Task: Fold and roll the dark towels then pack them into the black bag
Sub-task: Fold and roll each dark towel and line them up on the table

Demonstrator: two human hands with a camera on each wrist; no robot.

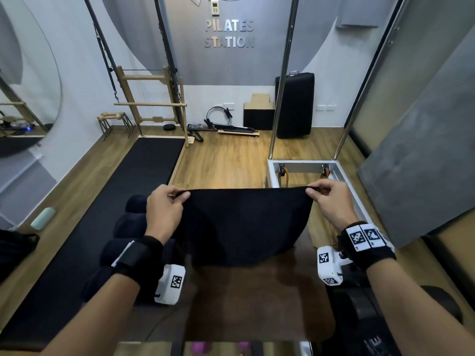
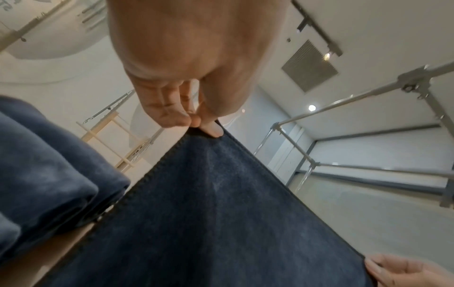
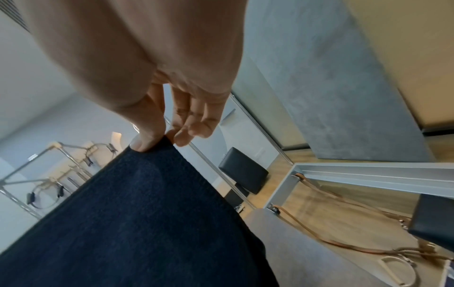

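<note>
A dark navy towel (image 1: 241, 224) hangs spread in the air between both hands, its lower edge above a brown padded surface (image 1: 257, 299). My left hand (image 1: 177, 197) pinches its upper left corner (image 2: 196, 130) between thumb and fingers. My right hand (image 1: 314, 192) pinches the upper right corner (image 3: 157, 143) the same way. Several rolled dark towels (image 1: 120, 242) lie in a row just left of the hanging towel, also seen as rolled dark towels (image 2: 49, 174) in the left wrist view. A black bag (image 1: 15, 250) shows partly at the far left edge.
A long black mat (image 1: 102, 214) lies on the wooden floor (image 1: 231, 155) to the left. A white metal reformer frame (image 1: 344, 176) with tan straps (image 3: 343, 213) stands right. Steel poles (image 1: 281, 80) rise ahead. A black upright pad (image 1: 295, 104) stands by the back wall.
</note>
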